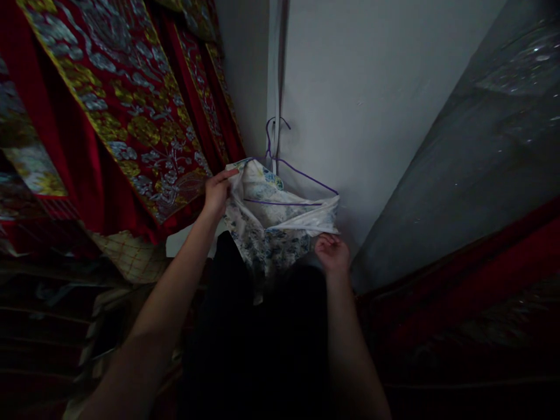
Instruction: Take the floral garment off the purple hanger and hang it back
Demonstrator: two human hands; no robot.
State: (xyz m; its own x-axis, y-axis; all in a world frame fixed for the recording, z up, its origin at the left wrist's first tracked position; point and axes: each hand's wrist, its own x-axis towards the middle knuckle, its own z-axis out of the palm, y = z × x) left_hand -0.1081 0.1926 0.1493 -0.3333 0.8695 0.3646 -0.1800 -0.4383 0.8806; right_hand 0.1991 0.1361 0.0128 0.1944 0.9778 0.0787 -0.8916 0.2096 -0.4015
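A purple wire hanger (pixel 303 170) hangs by its hook against the wall. Draped on it is a white garment with a blue and green floral print (pixel 280 242), its upper part spread open so that the hanger's lower bar shows inside. My left hand (pixel 217 191) pinches the garment near its left shoulder, thumb and finger closed on the cloth. On the other side, my right hand (pixel 332 252) has its fingers curled at the garment's lower right edge, gripping the cloth there. The garment's lower part falls into shadow by my dark clothing.
Red cloths embroidered in gold and silver (pixel 144 116) hang along the left. A pale wall (pixel 350 87) with a vertical pipe or strip (pixel 275 70) stands ahead. Clear plastic sheeting (pixel 481 146) hangs at the right, above dark red fabric (pixel 503 274). Dim shelving (pixel 48 315) lies low left.
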